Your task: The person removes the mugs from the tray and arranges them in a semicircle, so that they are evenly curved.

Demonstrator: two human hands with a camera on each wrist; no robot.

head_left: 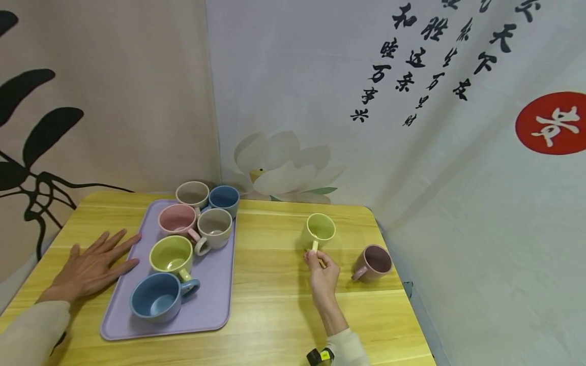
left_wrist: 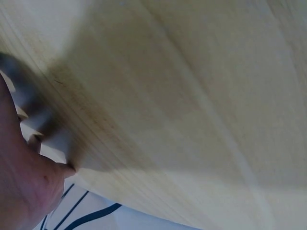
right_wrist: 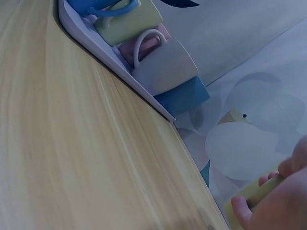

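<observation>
My right hand (head_left: 324,274) pinches the handle of a yellow-green mug (head_left: 319,230) over the right half of the table. In the right wrist view, fingers curl around that handle, and part of the yellow-green mug (right_wrist: 235,211) shows at the lower right. A mauve mug (head_left: 373,263) stands just to the right of this hand. My left hand (head_left: 89,269) lies spread flat, fingertips at the left edge of the lilac tray (head_left: 210,300). Nearest to it on the tray are a blue mug (head_left: 155,300) and another yellow-green mug (head_left: 171,254).
Farther back on the tray stand a pink mug (head_left: 177,219), a grey-beige mug (head_left: 214,226), a taupe mug (head_left: 192,193) and a second blue mug (head_left: 225,198). Printed cloth (head_left: 293,101) hangs right behind the wooden table (head_left: 270,305).
</observation>
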